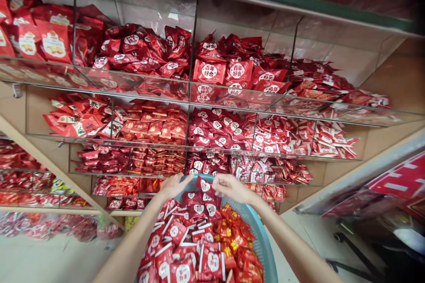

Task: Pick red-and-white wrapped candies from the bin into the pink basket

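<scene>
A turquoise plastic basket sits below me, filled with small wrapped packets. Dark red packets with white heart labels lie at its far end. Red-and-white packets fill the left and middle, and shiny red-and-gold packets the right. My left hand is at the far left rim, thumb apart from the fingers, nothing visible in it. My right hand is closed at the far end of the basket, its curled fingertips on the edge of a dark red packet.
Glass shelves with dividers rise ahead, stacked with red packets in compartments. A wooden side panel separates another shelf unit at left, with bagged goods below. Dark metal legs stand on the floor at right.
</scene>
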The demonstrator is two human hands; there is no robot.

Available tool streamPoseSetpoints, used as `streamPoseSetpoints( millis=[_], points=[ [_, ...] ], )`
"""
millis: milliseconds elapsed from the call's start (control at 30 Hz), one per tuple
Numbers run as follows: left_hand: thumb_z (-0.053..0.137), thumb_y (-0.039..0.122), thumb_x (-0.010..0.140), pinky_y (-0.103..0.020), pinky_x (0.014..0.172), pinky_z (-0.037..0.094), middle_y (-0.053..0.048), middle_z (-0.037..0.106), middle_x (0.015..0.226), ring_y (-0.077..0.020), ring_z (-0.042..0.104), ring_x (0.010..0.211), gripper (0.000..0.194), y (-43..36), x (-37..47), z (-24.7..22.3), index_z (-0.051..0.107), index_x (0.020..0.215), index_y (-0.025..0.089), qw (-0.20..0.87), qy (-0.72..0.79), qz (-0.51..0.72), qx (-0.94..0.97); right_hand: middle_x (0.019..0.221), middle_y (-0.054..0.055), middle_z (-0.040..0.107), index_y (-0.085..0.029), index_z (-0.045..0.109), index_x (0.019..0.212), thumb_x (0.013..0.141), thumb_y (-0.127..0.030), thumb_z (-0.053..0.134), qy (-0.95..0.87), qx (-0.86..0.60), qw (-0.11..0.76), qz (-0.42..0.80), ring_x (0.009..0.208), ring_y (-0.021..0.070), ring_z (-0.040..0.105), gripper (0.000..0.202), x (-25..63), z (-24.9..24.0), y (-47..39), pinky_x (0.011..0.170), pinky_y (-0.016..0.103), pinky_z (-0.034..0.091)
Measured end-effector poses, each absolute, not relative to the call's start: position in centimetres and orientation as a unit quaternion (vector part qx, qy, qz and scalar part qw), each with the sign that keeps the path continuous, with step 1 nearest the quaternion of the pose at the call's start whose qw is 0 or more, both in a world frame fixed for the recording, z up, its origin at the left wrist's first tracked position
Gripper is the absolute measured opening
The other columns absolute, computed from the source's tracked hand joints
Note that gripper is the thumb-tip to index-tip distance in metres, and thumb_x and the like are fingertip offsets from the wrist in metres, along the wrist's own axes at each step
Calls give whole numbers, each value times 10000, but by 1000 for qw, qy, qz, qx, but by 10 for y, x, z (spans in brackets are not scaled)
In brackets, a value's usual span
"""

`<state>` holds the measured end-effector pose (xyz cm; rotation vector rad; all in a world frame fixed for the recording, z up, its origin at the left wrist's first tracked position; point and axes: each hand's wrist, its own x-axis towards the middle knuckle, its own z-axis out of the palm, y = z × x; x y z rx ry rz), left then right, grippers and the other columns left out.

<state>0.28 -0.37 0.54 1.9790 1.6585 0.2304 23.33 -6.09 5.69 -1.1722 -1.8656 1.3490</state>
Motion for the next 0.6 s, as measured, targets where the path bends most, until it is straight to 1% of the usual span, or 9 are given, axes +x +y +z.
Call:
streamPoseSetpoints(
  millis=[67,133,300,433,533,600],
  points=[
    [201,722,697,-335,822,386,-116,597,1095,-281,537,1005,746,-4,3,6,558,1060,177,268,619,83,733,644,-10,584,-158,527,753,725,-465,529,-676,-438,227,547,617,112,574,308,239,36,-60,553,227,433],
    [189,722,700,-338,801,395,-114,624,1039,-279,557,967,732,-4,3,6,575,1010,183,266,616,80,737,658,-9,592,-155,538,770,691,-482,561,-654,-427,181,598,620,116,582,337,243,21,-59,554,224,427],
    [183,716,710,-342,780,403,-114,634,1007,-278,564,950,712,-4,3,6,582,972,188,263,608,88,744,685,-15,599,-152,549,793,650,-478,606,-627,-387,108,668,636,107,594,360,242,3,-56,565,202,418],
    [185,717,707,-339,795,397,-108,629,1026,-277,560,961,713,-4,3,6,579,988,192,263,612,87,741,676,-17,601,-153,554,800,620,-493,622,-625,-394,67,670,576,93,591,391,237,-11,-51,534,188,420],
    [190,718,705,-333,802,395,-107,621,1046,-275,556,972,722,-4,3,5,572,1013,189,263,612,87,741,627,-16,598,-148,555,761,625,-505,606,-644,-430,47,631,501,87,569,386,234,-21,-46,469,185,418],
    [184,720,705,-340,800,395,-116,623,1038,-280,556,968,728,-4,3,5,575,1005,183,261,611,87,743,558,-28,575,-147,555,723,646,-488,590,-657,-455,53,599,451,79,539,351,234,-26,-43,418,172,395]
  ],
)
